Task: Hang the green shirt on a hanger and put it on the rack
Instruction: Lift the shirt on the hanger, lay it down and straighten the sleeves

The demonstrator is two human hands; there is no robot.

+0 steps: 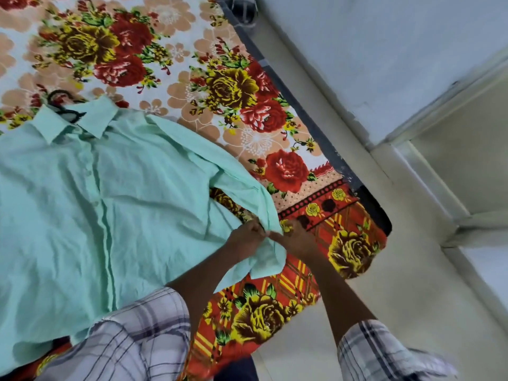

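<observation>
I am working in a home bedroom: I am leaning over a bed [303,116] wearing a bright floral sheet [225,86], beside a pale floor [412,312].

The green shirt [82,202], a pale mint colour with a buttoned front, is lying flat and face up on the bed [192,50], wrinkling slightly along its placket. Its collar [93,119] is pointing toward the bed's far edge. A black hanger [64,110] is sitting inside the neck, its hook sticking out beyond the collar. One long sleeve [233,182] is stretching toward the bed's right edge, and the left hand [247,237] and right hand [297,240] are pinching its cuff [270,254].
</observation>
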